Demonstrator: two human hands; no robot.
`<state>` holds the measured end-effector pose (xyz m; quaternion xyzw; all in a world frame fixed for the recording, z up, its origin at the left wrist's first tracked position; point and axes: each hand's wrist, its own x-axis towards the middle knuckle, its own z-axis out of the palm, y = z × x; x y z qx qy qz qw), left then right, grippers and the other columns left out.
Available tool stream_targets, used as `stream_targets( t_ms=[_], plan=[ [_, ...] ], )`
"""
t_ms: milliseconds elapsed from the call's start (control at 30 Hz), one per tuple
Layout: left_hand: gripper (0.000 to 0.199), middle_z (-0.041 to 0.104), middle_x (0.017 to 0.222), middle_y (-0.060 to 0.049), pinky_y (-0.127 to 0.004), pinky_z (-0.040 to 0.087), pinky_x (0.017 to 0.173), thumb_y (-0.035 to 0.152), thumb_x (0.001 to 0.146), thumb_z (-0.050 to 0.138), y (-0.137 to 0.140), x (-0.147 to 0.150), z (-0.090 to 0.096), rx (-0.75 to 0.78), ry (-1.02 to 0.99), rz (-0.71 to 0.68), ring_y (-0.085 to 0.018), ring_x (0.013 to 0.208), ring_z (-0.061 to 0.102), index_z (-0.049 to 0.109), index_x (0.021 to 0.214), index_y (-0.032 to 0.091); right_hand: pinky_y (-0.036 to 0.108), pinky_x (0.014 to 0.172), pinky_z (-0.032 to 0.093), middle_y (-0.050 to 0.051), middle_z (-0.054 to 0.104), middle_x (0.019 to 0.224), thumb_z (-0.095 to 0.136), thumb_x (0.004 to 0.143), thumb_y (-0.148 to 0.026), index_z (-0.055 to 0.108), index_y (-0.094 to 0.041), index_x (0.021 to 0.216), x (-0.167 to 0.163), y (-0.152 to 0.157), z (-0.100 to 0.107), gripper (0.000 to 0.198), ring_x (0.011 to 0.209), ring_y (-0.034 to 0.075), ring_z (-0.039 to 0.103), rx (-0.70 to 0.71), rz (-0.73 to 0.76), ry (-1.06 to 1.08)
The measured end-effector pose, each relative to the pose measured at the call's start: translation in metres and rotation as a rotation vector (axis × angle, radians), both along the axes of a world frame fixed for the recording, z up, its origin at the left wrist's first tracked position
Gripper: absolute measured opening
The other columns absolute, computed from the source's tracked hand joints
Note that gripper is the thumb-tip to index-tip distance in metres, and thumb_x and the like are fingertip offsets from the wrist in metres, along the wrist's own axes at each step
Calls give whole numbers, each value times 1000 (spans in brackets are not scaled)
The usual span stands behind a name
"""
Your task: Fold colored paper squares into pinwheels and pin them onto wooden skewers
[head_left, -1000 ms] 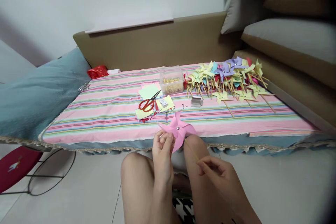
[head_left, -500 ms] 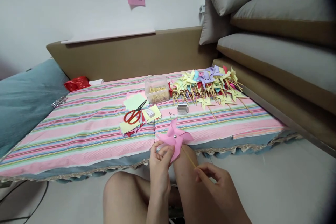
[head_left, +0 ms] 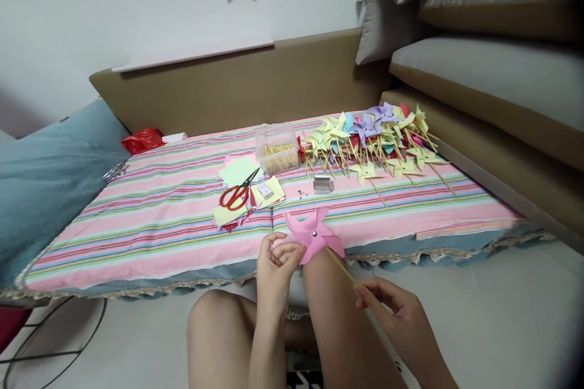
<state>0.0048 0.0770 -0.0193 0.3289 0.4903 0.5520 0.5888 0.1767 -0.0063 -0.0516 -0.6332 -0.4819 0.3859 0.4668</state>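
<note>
A pink paper pinwheel [head_left: 314, 234] with a silver pin at its centre is held out over my right knee. My right hand [head_left: 387, 304] pinches the lower part of its thin wooden stick [head_left: 340, 264]. At the pinwheel's lower left blade is my left hand [head_left: 276, 264], thumb and a fingertip closed at the paper's edge while its index finger stands apart. Just beyond, on the striped cloth, lie a small grey open box [head_left: 323, 184] and a few tiny pins [head_left: 302, 194].
Red-handled scissors [head_left: 237, 194] rest on coloured paper squares [head_left: 237, 171], beside a small white box [head_left: 265, 191]. A clear plastic box [head_left: 278, 158] holds sticks. Many finished pinwheels [head_left: 365, 130] are heaped at the right, near stacked cushions [head_left: 483, 79]. A red bag [head_left: 143, 141] lies at far left.
The pinwheel's blades have turned clockwise, and my left hand has slid from over the blade to its edge. My right hand with the stick has shifted slightly right. The camera view has tilted down.
</note>
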Motion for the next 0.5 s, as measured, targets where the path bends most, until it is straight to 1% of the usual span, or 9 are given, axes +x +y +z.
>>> stream_targets(
  t_ms=[100, 233, 400, 500],
  plan=[
    [49, 69, 66, 2, -19, 44, 61, 20, 57, 82, -2, 5, -4, 0, -21, -37, -9, 57, 62, 50, 94, 19, 26, 61, 51, 2, 63, 59, 60, 81, -49, 64, -20, 63, 0, 0, 0, 34, 61, 18, 63, 9, -9, 4],
    [50, 68, 66, 3, -18, 43, 60, 20, 59, 81, -5, 13, -8, 6, -33, -48, -8, 56, 61, 48, 97, 20, 25, 61, 51, 2, 63, 59, 60, 81, -47, 64, -20, 65, 0, 0, 0, 32, 60, 17, 62, 15, -7, 3],
    [54, 67, 64, 4, -18, 42, 58, 22, 58, 81, -8, 20, -4, -11, -55, -62, -8, 55, 60, 44, 98, 20, 25, 61, 51, 2, 63, 59, 60, 81, -47, 64, -20, 64, 0, -2, 3, 32, 60, 18, 62, 9, -6, 1],
    [51, 66, 64, 5, -17, 42, 58, 20, 60, 80, -9, 22, -2, 6, -63, -76, -8, 56, 60, 42, 94, 20, 26, 62, 51, 2, 64, 59, 60, 81, -47, 65, -20, 66, 0, -3, 4, 32, 61, 18, 63, 6, -2, -7]
  ],
)
